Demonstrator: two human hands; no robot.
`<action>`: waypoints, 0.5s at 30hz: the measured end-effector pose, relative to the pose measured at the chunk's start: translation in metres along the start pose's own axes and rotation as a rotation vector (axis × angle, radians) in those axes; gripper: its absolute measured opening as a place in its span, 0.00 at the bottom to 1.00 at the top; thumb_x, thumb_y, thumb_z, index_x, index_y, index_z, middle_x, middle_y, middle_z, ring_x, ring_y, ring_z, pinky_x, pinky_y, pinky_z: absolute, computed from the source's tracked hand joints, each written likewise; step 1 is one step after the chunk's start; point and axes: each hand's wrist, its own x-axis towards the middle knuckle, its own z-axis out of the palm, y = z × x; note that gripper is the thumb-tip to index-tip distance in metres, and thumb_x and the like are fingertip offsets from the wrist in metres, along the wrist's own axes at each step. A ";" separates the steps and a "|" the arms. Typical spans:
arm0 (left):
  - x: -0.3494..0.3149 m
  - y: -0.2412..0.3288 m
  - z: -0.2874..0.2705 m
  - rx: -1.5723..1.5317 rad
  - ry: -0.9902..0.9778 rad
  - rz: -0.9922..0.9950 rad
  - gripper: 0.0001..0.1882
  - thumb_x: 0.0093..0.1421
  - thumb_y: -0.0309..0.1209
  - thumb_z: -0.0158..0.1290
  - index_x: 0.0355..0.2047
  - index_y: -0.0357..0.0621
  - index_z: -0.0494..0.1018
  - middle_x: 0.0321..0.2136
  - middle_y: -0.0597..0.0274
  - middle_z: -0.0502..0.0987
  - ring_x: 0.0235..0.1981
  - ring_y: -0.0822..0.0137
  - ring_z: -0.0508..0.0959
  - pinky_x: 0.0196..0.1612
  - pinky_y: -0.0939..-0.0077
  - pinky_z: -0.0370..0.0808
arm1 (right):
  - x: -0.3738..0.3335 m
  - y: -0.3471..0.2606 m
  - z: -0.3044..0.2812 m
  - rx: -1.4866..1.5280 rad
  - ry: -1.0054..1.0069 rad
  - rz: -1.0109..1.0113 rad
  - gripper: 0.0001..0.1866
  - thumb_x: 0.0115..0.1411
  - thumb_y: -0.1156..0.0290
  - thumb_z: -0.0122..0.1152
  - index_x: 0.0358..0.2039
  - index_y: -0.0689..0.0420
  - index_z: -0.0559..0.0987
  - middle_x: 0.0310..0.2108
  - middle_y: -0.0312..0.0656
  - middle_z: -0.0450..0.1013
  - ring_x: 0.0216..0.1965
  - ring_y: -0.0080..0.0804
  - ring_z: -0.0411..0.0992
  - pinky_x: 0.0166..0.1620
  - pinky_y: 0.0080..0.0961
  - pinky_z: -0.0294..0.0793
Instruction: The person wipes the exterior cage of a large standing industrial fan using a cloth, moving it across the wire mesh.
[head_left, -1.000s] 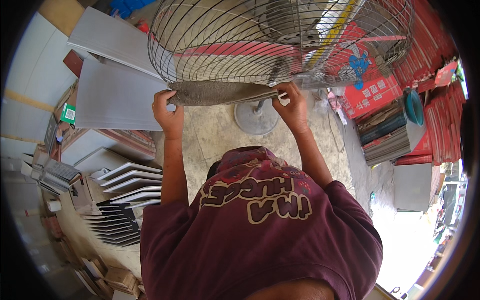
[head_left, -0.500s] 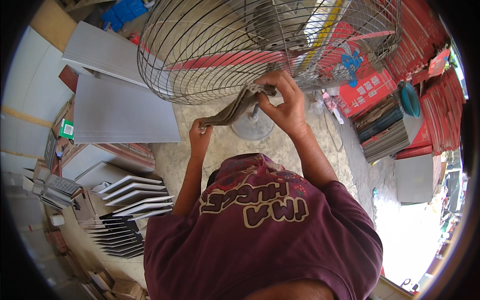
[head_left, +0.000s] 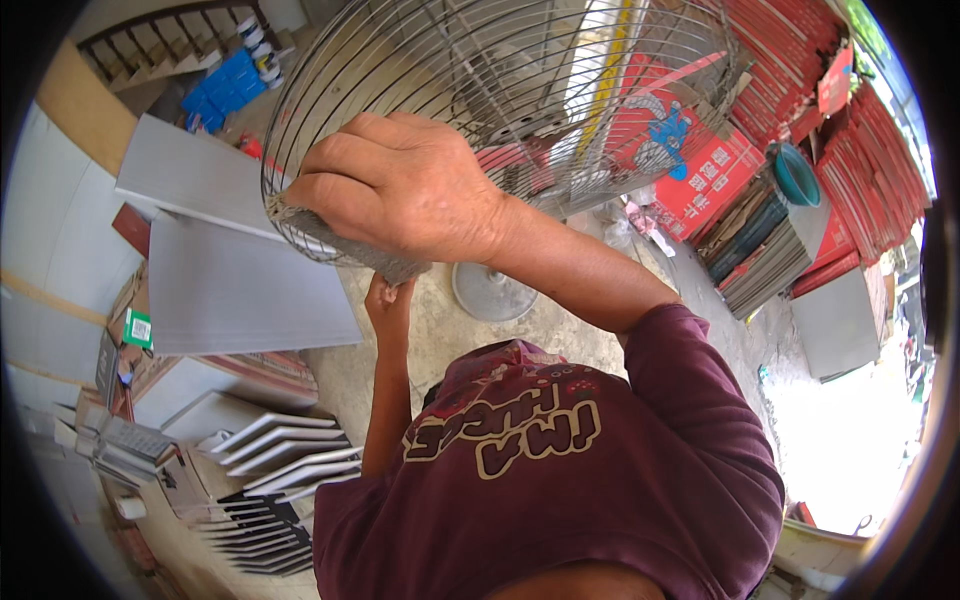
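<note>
- Since the earlier frame the right hand (head_left: 400, 190) has swung across to the left rim of the fan guard (head_left: 500, 110), and the guard has come closer and is now filling the top of the view.
- The right hand is lying over the lower left rim of the wire fan guard, its fingers (head_left: 330, 190) curling closed around the rim and the grey strip (head_left: 350, 250) running along it.
- The left hand (head_left: 388, 295) is reaching up under the guard, its fingers pinching shut on the lower end of the grey strip, just below the right hand.
- The fan guard is standing tilted above the concrete floor (head_left: 430, 340), with the round metal base (head_left: 495, 292) sitting on the floor right behind the left hand.
- Grey panels (head_left: 240, 290) are lying flat on the floor to the left of the guard, one overlapping another.
- A pile of white angled pieces (head_left: 280, 460) is sitting near the lower left edge of the floor.
- Red cartons (head_left: 700, 170) are leaning stacked at the right, beyond the guard, with a teal bowl (head_left: 797, 175) on top of a nearby stack.
</note>
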 end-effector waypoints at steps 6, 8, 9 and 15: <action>0.003 0.019 0.011 0.018 -0.009 0.067 0.16 0.55 0.22 0.53 0.45 0.34 0.69 0.38 0.63 0.74 0.37 0.72 0.72 0.39 0.76 0.69 | 0.016 0.016 -0.020 -0.106 0.038 -0.040 0.15 0.37 0.71 0.63 0.30 0.49 0.76 0.28 0.27 0.70 0.27 0.23 0.70 0.26 0.19 0.70; 0.006 0.023 0.018 0.014 -0.019 0.070 0.16 0.55 0.22 0.53 0.44 0.35 0.69 0.38 0.63 0.74 0.37 0.73 0.72 0.39 0.76 0.69 | 0.019 0.022 -0.029 -0.127 0.088 -0.037 0.15 0.36 0.71 0.63 0.30 0.48 0.76 0.28 0.27 0.70 0.27 0.23 0.70 0.26 0.19 0.70; 0.006 0.025 0.021 0.019 -0.022 0.082 0.15 0.55 0.22 0.53 0.44 0.35 0.69 0.37 0.62 0.74 0.36 0.73 0.72 0.39 0.76 0.70 | 0.020 0.025 -0.034 -0.142 0.104 -0.036 0.14 0.37 0.71 0.63 0.29 0.49 0.76 0.27 0.28 0.70 0.27 0.24 0.69 0.26 0.20 0.70; 0.006 0.042 0.042 -0.059 -0.114 0.039 0.14 0.55 0.18 0.52 0.43 0.32 0.68 0.41 0.62 0.71 0.42 0.72 0.71 0.46 0.76 0.68 | 0.023 0.045 -0.067 -0.221 0.167 0.018 0.13 0.37 0.72 0.64 0.28 0.49 0.75 0.25 0.29 0.69 0.26 0.29 0.68 0.27 0.24 0.70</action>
